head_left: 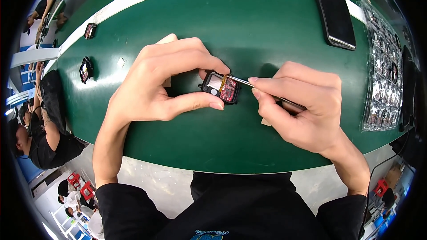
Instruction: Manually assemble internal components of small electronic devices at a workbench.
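Observation:
Between the thumb and fingers of my left hand is an opened smartwatch case, black-rimmed, held just over the green table. Its inside faces up, showing a red circuit board, a silvery rectangular part and a small round whitish part. My right hand grips thin metal tweezers like a pen. Their tip reaches the upper edge of the case, by the orange strip near my left index fingertip. Whether the tip pinches anything is too small to tell.
On the green table, two more opened watch cases lie at the left. A black phone-like slab rests at the far right, beside a clear plastic tray of small parts. Another person sits at the left edge.

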A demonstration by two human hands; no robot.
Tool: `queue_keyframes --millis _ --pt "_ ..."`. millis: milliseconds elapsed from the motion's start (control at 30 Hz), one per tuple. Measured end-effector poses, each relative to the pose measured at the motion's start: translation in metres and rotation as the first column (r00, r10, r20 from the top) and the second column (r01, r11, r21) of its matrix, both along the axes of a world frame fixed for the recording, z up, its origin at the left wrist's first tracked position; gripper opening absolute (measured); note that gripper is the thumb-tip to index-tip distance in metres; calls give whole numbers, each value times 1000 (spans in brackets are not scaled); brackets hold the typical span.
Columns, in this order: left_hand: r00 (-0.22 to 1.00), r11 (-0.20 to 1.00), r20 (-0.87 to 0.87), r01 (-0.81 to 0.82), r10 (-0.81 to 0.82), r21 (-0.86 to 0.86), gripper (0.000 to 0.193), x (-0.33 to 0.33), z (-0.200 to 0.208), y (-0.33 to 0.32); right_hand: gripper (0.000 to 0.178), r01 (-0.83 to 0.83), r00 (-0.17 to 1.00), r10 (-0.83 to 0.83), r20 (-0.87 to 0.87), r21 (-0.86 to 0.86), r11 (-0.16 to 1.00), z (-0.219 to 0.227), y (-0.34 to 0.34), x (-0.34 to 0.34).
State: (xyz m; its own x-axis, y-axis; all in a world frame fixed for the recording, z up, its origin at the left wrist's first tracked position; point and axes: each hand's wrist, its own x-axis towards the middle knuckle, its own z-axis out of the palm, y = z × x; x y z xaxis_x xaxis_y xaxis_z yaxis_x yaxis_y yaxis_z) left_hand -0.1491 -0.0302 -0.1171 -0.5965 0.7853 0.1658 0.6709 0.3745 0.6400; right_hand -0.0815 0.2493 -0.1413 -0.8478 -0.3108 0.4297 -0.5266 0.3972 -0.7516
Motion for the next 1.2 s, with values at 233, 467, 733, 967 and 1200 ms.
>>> queue_keyframes --millis 233,467,733,967,1200 --pt "1000 1000 14 -6 6 22 54 0 0 2 19 -12 1000 13 -19 38 999 4 2 3" --pt "998 998 49 -39 37 42 51 4 -1 3 16 9 994 -11 107 21 1000 12 10 7" --pt "1000 995 7 -27 27 92 52 4 -7 2 15 13 938 37 345 -142 990 16 0 6" --pt "987 996 151 -72 64 46 81 7 5 -1 45 -19 999 11 35 257 966 20 -16 3" --pt "945 998 328 -34 13 59 70 2 16 3 42 20 1000 -20 0 240 971 23 -7 7"
